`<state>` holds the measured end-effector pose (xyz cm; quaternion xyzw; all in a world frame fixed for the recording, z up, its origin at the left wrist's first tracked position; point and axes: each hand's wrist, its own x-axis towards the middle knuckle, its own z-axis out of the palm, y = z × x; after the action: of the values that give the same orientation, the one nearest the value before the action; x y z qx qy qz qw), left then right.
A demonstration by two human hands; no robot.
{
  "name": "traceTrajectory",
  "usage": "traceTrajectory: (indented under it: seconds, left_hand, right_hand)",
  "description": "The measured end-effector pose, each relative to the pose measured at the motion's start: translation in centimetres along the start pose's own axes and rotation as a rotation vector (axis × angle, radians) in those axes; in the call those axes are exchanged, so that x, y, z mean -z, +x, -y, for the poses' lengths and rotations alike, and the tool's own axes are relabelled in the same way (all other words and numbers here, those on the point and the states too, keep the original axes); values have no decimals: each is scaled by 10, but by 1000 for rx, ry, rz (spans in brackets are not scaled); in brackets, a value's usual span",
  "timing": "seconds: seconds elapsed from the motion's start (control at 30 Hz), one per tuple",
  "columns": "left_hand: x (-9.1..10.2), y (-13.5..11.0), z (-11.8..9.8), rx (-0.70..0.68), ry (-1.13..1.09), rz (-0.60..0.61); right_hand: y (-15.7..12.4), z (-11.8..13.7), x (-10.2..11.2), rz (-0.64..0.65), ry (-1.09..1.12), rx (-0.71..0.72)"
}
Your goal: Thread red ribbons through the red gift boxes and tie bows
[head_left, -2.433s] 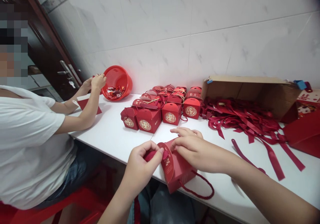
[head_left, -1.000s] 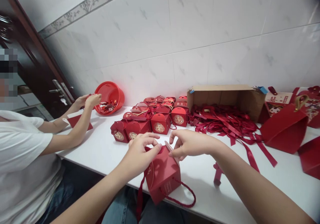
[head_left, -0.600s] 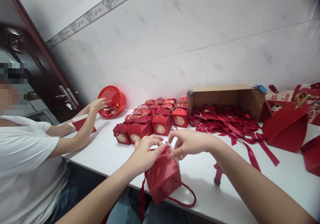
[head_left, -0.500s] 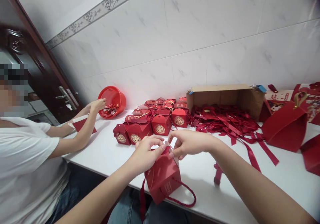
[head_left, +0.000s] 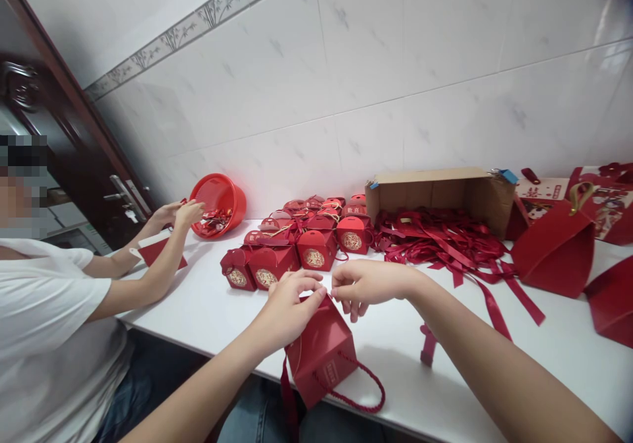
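A red gift box [head_left: 324, 347] with a twisted rope handle [head_left: 378, 390] on its near side sits tilted at the table's front edge. My left hand [head_left: 291, 304] is closed on its top, thumb and fingers over the upper edge. At the same top edge, my right hand [head_left: 368, 288] has its thumb and forefinger pinched together, the other fingers curled down. What lies between those fingertips is too small to make out. A dark red ribbon [head_left: 287, 383] hangs down the box's left side.
Behind stand several small red boxes [head_left: 316, 248] with gold labels. An open cardboard box [head_left: 440, 182] spills red ribbons [head_left: 440, 238]. Larger red bags [head_left: 554, 252] stand right. At left, a co-worker's hands [head_left: 180, 213] are near a red bucket [head_left: 242, 202]. A dark red strip [head_left: 428, 347] is on the table.
The right fingers have drawn slightly up from the box's top, and the pale flap edge seen there no longer shows. My left hand stays on the box. The co-worker's hands have shifted.
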<state>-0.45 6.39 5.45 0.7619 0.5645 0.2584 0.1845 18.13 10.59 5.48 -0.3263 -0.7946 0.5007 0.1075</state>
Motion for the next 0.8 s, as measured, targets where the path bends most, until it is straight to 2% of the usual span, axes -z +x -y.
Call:
traceTrajectory:
  seconds: [0.2, 0.37, 0.57, 0.7, 0.8]
  left_hand:
    - [0, -2, 5, 26, -35, 9]
    - [-2, -4, 4, 7, -23, 29]
    - [-3, -5, 4, -22, 17, -6]
    - [1, -9, 0, -81, 37, -47]
    - [1, -12, -1, -134, 53, -43]
  right_hand:
    - [-1, 3, 1, -56, 12, -28]
    - [-1, 2, 2, -29, 16, -30]
    - [2, 0, 3, 11, -43, 8]
    - [0, 7, 5, -106, -5, 77]
    - [-5, 11, 8, -208, 128, 201]
